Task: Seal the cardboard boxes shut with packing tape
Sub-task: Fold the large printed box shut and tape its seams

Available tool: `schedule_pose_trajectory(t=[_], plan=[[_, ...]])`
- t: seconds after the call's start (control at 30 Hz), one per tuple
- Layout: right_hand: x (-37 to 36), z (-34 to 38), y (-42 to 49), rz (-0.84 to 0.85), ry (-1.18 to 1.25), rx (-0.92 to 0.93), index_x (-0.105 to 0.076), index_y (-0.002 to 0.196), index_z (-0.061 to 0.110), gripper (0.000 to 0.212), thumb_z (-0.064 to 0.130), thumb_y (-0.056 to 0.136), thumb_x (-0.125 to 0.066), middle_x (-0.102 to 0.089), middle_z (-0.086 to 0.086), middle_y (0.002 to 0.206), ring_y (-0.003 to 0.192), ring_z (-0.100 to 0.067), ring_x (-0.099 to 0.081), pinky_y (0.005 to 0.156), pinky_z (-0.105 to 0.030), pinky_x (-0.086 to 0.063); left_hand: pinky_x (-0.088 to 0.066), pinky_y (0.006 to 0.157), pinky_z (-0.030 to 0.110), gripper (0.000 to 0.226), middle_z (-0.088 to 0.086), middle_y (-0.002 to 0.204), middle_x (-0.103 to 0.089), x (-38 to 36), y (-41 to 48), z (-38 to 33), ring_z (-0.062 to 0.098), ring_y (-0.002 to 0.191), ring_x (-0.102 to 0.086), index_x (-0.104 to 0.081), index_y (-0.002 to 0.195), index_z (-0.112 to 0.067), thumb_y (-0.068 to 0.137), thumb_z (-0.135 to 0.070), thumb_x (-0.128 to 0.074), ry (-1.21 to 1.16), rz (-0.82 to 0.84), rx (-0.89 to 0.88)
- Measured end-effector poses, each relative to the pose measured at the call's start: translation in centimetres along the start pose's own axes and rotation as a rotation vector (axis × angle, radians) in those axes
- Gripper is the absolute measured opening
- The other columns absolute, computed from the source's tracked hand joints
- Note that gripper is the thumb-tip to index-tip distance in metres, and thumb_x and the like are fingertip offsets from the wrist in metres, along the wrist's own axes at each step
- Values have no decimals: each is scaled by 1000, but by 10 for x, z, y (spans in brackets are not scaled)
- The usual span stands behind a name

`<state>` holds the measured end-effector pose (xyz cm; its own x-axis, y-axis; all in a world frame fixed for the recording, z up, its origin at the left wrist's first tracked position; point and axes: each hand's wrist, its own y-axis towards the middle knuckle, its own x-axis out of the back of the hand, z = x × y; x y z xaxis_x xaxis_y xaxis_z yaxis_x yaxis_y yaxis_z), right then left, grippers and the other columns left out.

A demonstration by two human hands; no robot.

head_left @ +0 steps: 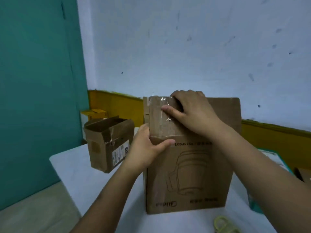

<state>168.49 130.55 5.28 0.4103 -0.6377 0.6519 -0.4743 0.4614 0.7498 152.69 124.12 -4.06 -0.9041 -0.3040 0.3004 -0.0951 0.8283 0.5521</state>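
A tall brown cardboard box (pixel 188 174) with an upside-down line drawing stands upright on the white table (pixel 80 179) in front of me. Clear packing tape (pixel 164 115) runs down over its top left corner onto the front face. My right hand (pixel 190 113) lies over the box's top edge, its fingers curled over the rim and its thumb pressing the tape flat. Lower on the left edge, my left hand (pixel 148 148) grips the box, thumb laid across the front just below the end of the tape.
A smaller open cardboard box (pixel 107 145) with torn flaps stands at the table's far left. A yellow-green object (pixel 223 224) lies at the near edge. Another carton (pixel 301 175) peeks in at the right. Teal and white walls stand close behind.
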Motion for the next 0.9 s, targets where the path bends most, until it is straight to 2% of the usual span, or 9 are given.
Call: schedule_pose_trajectory(t=[0.13,0.3,0.43,0.5,0.57,0.63,0.7,0.8,0.9], plan=[[-2,-2,2,-45,58,26,-43,82,28,42,69,89,-43,-45,12,73,73,-16,-41,72,-33,-26,-54,97,40,51,-8,123,-57,9,3,3,9,116,-58,-49,102,-55,72,-38,-86,47,79,-15],[27,11,-15,-23,41,28,-55,91,24,50,73,79,-53,-52,13,80,76,-11,-44,77,-33,-33,-54,98,43,51,-12,124,-59,14,3,3,9,117,-59,-53,107,-60,71,-42,-85,12,177,-32],[54,37,-81,-145,-77,130,-63,82,23,18,40,81,-65,-61,5,73,69,-17,-53,76,-35,-43,-37,116,41,52,-39,133,-48,47,0,-3,-11,133,-37,-58,124,-51,90,-12,-68,168,413,-81],[36,48,-131,-152,-157,166,-69,92,20,20,32,82,-57,-71,-2,93,88,-18,-59,81,-35,-44,-30,118,39,46,-30,143,-47,72,-1,-15,-9,139,-32,-63,127,-45,92,-17,-54,158,516,-43],[10,47,-162,36,-147,129,-64,119,17,49,49,85,-49,-63,-3,130,119,-18,-53,96,-36,-42,-37,112,33,35,-26,137,-56,76,-1,-28,-7,131,-45,-64,127,-41,96,-42,-48,178,477,-35],[-7,36,-166,216,-121,153,-49,137,18,69,64,86,-41,-46,-2,149,134,-19,-41,106,-39,-33,-39,106,28,52,-27,134,-54,60,5,-36,-8,122,-46,-54,136,-40,90,-63,-50,471,479,-112],[-7,25,-148,245,13,112,-49,135,23,57,60,92,-39,-50,2,145,130,-17,-47,106,-39,-37,-39,103,33,57,-23,126,-52,40,12,-33,-3,116,-43,-50,134,-39,84,-64,-60,762,503,-204],[3,4,-110,239,46,-16,-42,139,32,53,60,94,-42,-46,9,142,128,-12,-43,110,-30,-33,-44,94,41,34,-24,102,-51,31,20,-20,1,99,-46,-54,107,-37,81,-50,-74,650,422,-183],[-3,-20,-85,368,-44,-15,-49,121,36,49,70,87,-43,-56,13,118,109,-9,-51,91,-27,-36,-45,88,38,30,-20,96,-53,26,18,-11,1,94,-47,-58,98,-33,79,-41,-79,562,341,-162]])
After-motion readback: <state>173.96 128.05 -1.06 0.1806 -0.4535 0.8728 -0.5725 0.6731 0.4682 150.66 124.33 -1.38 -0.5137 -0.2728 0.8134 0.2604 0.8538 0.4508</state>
